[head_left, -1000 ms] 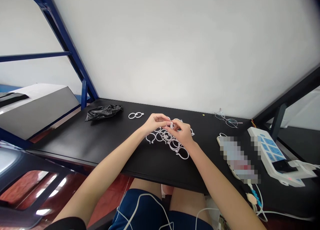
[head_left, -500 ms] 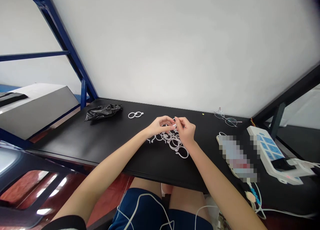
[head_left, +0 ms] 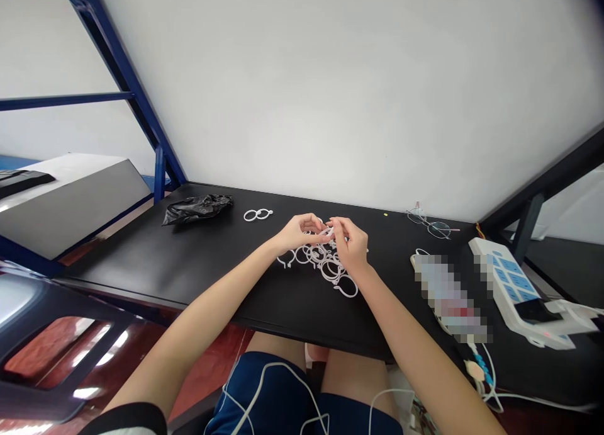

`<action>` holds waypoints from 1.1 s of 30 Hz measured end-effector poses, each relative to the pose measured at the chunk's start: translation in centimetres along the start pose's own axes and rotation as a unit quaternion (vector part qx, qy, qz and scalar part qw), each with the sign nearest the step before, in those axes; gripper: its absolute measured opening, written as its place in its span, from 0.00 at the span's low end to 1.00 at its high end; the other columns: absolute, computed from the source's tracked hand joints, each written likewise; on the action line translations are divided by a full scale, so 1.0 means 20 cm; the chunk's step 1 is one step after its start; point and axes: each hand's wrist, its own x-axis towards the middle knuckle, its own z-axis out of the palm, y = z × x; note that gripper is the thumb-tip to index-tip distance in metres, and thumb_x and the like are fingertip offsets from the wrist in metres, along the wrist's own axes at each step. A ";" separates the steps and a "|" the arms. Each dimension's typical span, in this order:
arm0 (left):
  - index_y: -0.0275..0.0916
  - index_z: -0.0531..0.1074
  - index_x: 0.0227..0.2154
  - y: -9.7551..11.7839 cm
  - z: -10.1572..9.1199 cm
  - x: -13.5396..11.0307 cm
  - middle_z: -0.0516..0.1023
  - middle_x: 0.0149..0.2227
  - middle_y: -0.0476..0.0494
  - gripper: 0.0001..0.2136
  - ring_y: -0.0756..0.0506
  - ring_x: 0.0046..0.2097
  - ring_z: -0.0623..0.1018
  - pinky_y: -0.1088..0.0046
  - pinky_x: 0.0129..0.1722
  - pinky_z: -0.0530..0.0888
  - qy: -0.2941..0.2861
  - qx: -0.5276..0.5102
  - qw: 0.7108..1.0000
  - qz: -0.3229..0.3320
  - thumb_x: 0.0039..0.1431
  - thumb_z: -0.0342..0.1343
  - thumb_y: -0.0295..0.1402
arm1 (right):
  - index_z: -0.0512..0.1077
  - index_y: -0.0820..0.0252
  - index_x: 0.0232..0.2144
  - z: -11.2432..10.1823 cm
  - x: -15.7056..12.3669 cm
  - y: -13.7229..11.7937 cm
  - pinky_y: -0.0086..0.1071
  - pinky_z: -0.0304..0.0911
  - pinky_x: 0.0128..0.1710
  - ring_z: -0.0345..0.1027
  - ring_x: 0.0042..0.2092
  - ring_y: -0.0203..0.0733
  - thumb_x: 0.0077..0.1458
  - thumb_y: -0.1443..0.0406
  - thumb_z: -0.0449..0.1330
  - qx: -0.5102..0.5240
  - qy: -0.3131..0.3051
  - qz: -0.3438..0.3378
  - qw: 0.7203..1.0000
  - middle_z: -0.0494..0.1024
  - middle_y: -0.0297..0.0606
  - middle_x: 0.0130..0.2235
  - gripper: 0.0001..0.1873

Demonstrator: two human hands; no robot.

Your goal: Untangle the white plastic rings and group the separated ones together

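Note:
Over the middle of the table, my left hand [head_left: 303, 231] and my right hand [head_left: 350, 240] meet, thumbs and fingers closed on a white plastic ring [head_left: 326, 232] between them. Fingers cover much of that ring. Below them on the table lies a pile of white plastic rings [head_left: 333, 270], several with small open ends like clips. Two more rings, linked or overlapping [head_left: 257, 214], lie apart from the pile, to the left of my hands.
The black table [head_left: 198, 265] also bears a crumpled black plastic bag [head_left: 197, 209] at left. To the right are eyeglasses [head_left: 428, 223], a phone blurred out [head_left: 448, 299] with a charging cable, and a white power strip [head_left: 512, 290]. A blue metal frame [head_left: 127, 85] rises at left.
Both hands stay together over the pile, with the fingers shifting slightly on the ring. The view has moved a little; the pile and the separate rings look the same.

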 end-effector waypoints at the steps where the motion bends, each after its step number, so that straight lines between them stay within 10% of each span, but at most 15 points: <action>1: 0.33 0.66 0.28 0.01 0.00 0.00 0.77 0.38 0.39 0.20 0.47 0.39 0.77 0.75 0.29 0.73 0.009 -0.001 1.000 0.002 0.40 0.71 0.35 | 0.73 0.59 0.35 0.00 0.00 0.00 0.30 0.68 0.29 0.73 0.29 0.38 0.64 0.60 0.51 -0.004 -0.006 -0.004 1.000 0.80 0.40 0.33 0.13; 21: 0.35 0.62 0.27 0.00 -0.05 0.02 0.77 0.43 0.35 0.19 0.45 0.41 0.78 0.68 0.38 0.74 0.094 0.060 0.990 0.082 0.41 0.69 0.31 | 0.75 0.58 0.35 0.01 0.02 -0.01 0.29 0.67 0.25 0.71 0.31 0.38 0.59 0.62 0.57 0.003 -0.027 0.006 1.000 0.78 0.39 0.34 0.08; 33: 0.37 0.69 0.35 -0.02 -0.06 0.00 0.77 0.47 0.38 0.09 0.43 0.48 0.77 0.66 0.45 0.74 0.108 0.288 0.929 0.208 0.51 0.62 0.28 | 0.77 0.59 0.29 0.03 0.01 0.05 0.29 0.67 0.24 0.73 0.34 0.41 0.53 0.62 0.63 0.066 -0.068 0.066 0.993 0.79 0.40 0.33 0.06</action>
